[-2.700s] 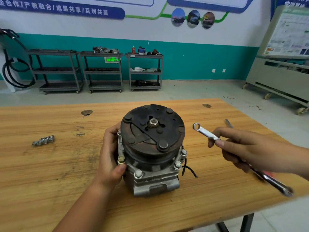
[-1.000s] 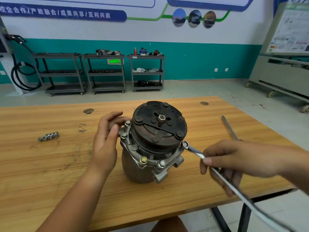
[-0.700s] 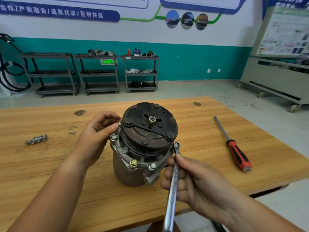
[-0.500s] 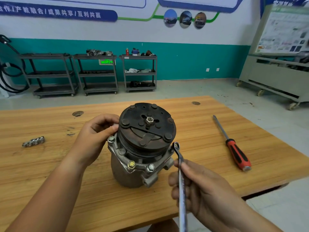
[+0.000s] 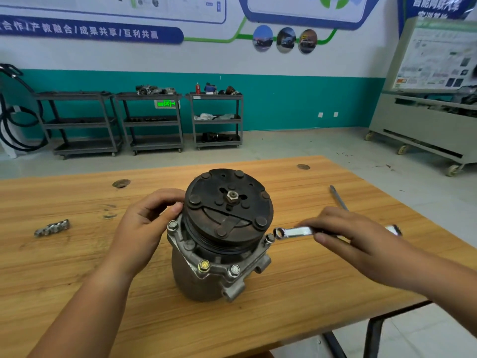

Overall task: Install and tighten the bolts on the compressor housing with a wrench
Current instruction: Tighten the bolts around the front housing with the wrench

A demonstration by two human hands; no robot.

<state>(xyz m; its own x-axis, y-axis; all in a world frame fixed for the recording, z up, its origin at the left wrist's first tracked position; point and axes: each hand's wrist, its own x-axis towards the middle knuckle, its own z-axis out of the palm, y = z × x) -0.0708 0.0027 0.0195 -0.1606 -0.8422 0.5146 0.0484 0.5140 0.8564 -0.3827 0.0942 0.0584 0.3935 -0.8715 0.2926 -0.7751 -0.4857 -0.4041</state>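
The compressor (image 5: 222, 236) is stood upright near the middle of the wooden table (image 5: 77, 306), with its dark round plate on top. It is held at its upper left edge by the left hand (image 5: 144, 228), whose thumb and curled fingers are pressed against the rim. The wrench (image 5: 294, 231) is pinched between the thumb and fingers of the right hand (image 5: 353, 236). Its ring end is just beside the bolt (image 5: 269, 238) on the right of the housing, but not yet over it. To do this step well, the ring should be dropped flat over the bolt head and pushed all the way down, so that no corner is chewed. The wrench should be kept level and pulled in short swings, because the big plate is close above it. The housing should be held down hard so that it is not tipped or spun. The front bolts (image 5: 204, 266) are probably best left until this one is snug.
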